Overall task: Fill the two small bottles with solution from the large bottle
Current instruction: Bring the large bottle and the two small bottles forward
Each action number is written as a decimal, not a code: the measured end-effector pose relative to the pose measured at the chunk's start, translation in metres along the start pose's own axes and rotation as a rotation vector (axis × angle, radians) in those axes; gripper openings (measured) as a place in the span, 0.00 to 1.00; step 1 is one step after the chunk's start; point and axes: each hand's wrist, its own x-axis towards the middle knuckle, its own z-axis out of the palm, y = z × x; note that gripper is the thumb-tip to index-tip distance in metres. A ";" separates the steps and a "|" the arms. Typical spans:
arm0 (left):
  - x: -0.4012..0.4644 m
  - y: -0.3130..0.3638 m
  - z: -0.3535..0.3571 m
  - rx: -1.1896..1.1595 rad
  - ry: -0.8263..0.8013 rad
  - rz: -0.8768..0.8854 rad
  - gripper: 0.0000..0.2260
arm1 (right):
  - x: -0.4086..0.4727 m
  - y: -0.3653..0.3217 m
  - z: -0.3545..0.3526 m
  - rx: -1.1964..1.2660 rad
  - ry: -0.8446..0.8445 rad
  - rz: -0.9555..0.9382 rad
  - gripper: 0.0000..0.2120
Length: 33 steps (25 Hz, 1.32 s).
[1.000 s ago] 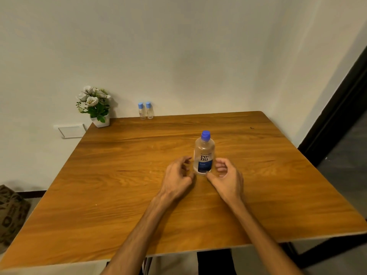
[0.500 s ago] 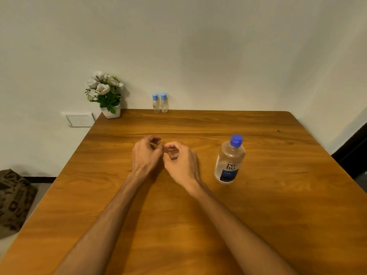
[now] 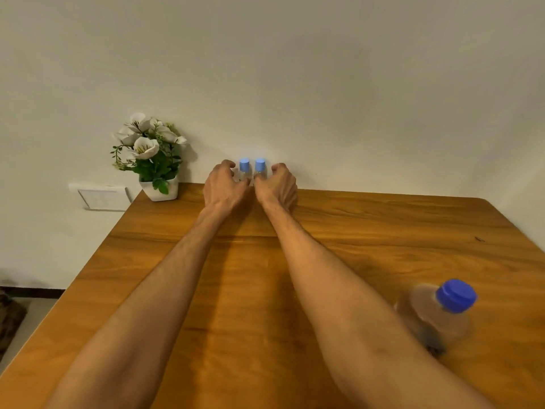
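Nearest to the person, at the right, the large bottle (image 3: 439, 314) stands upright on the table (image 3: 383, 231) with its blue cap on. It is just beside the right forearm, maybe touching it; the picture is blurred there, so I cannot tell.

Both arms reach far over the table to the back edge, by the wall. There the two small bottles (image 3: 252, 169) stand side by side, caps on, close together. The left hand (image 3: 225, 187) curls around the left one and the right hand (image 3: 275, 185) around the right one. The fingers are bent narrow at the bottles' sides, but the bodies are hidden behind the hands, so I cannot tell if either grip is already closed on them. To the left of the hands stands a flower pot (image 3: 159, 190), apart from them.

The risks, as I judge them: the small bottles are light and stand very near each other, so one hand may knock over the neighbour bottle. When the arms pull back, the right forearm may push over the large bottle.
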 end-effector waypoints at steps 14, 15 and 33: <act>-0.134 -0.003 -0.040 -0.238 0.007 -0.037 0.10 | -0.129 0.027 -0.072 0.158 0.041 0.029 0.12; -0.160 0.000 -0.050 -0.262 0.004 -0.058 0.11 | -0.155 0.034 -0.091 0.164 0.038 0.022 0.13; -0.346 0.035 -0.101 -0.165 -0.019 -0.011 0.14 | -0.298 0.109 -0.207 0.036 -0.093 -0.124 0.18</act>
